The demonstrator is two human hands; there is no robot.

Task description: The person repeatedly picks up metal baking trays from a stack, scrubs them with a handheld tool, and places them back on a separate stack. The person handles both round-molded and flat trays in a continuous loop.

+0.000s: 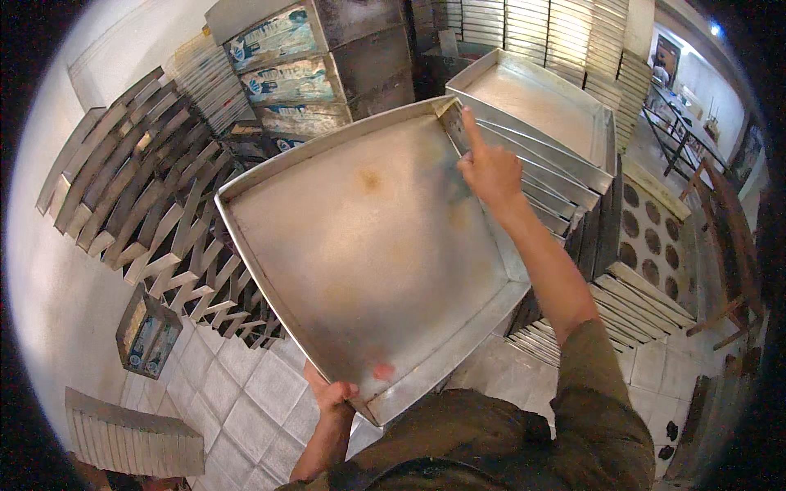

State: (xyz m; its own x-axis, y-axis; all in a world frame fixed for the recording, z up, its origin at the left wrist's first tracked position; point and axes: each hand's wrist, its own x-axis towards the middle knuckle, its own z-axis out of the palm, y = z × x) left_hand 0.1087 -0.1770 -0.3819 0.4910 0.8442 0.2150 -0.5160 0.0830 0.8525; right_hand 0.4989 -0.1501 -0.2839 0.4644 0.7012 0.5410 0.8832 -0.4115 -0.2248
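Observation:
A large shallow metal baking tray [374, 245] is held up, tilted, in front of my body. Its bottom has brown stains and a reddish spot near the lower corner. My left hand [331, 393] grips the lower left corner, with the thumb over the rim. At the upper right wall is my right hand [494, 175], its index finger extended up towards the corner and the other fingers folded. Whether those folded fingers grip the rim cannot be made out. Behind my right hand stands a stack of similar metal trays [540, 116], partly hidden by the held tray.
Criss-crossed metal pans [141, 178] are piled at the left. Printed metal tins [282, 80] are stacked behind. A rectangular tin [149, 334] and a ridged stack [135, 436] stand lower left. At right are a panel with round holes [651, 233] and a wooden frame [724, 245].

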